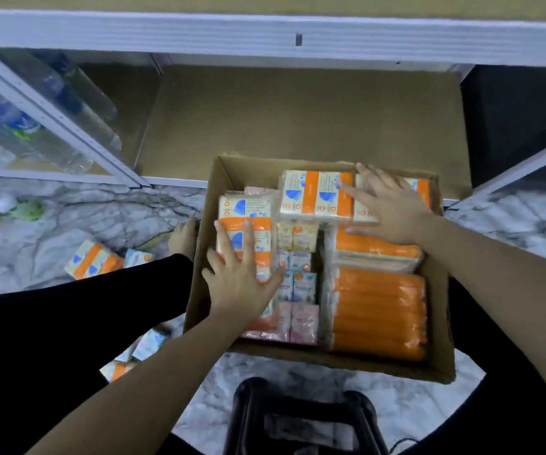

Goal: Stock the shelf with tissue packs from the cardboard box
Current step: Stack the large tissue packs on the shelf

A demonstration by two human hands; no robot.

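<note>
Box: the cardboard box (206, 257) sits on the floor (68, 231) right in front of me, open, full of tissue packs.
Shelf: the bare shelf board (298, 119) lies at 12 o'clock, just beyond the box's far wall.
Left hand: my left hand (242, 277) lies on the left pack (245, 218) at the box's 9 o'clock side; fingers spread wide and nearly straight, thumb out toward 3 o'clock, so I press on it rather than clasp it.
Right hand: my right hand (390, 208) lies flat over the far row (314, 195) at the box's 1 o'clock; fingers wide, pointing to 10 o'clock, nothing gripped.
Left pack axis: long axis runs 12 to 6, in line with my left forearm; its far end points at the shelf.
Far row axis: runs 9 to 3, across my right fingers.
Nearer hand: each hand is already touching its own pack; the far row is closer to the shelf, so I judge the right hand has the shorter carry.
Next move: I judge I must curl fingers round a pack's edges, lift, and push toward 12 o'clock.
Rest of box: orange stacks (380, 310) fill the 3 to 5 o'clock side; small packs (298, 284) sit in the middle.
Strays: loose packs (94, 259) lie on the floor at 9 o'clock.
</note>
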